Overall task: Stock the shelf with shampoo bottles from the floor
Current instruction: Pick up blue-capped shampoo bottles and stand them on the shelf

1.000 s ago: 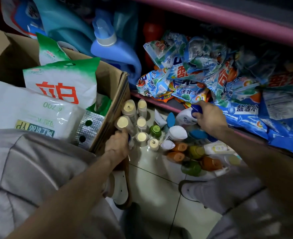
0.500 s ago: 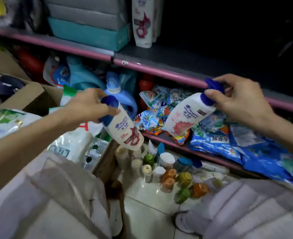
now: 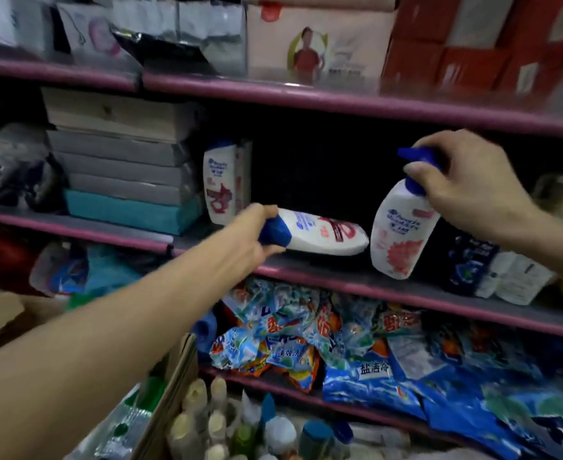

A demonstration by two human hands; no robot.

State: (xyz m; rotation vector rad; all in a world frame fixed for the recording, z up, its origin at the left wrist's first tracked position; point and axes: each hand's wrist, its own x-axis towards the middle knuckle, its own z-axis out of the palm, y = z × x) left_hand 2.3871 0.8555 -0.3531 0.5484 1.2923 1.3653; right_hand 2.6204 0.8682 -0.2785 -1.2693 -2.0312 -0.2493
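My left hand [image 3: 256, 237] grips the blue cap of a white shampoo bottle [image 3: 323, 235] with red print, held on its side just over the middle shelf [image 3: 339, 277]. My right hand [image 3: 465, 184] holds a second white bottle [image 3: 401, 234] with a pink flower label by its blue cap, hanging nearly upright above the shelf's front edge. Two like bottles [image 3: 225, 184] stand cap-down at the back left of the dark shelf gap. More bottles [image 3: 247, 429] stand on the floor below.
Stacked grey and teal boxes [image 3: 124, 174] fill the shelf's left part. Dark and white bottles [image 3: 492, 270] stand at its right. Blue detergent bags [image 3: 356, 343] crowd the shelf below. A cardboard box [image 3: 170, 396] sits at the lower left. Boxes line the top shelf [image 3: 323, 44].
Both hands have risen from the floor level to the middle shelf, each carrying a bottle. The left bottle has tipped onto its side and the view has tilted upward.
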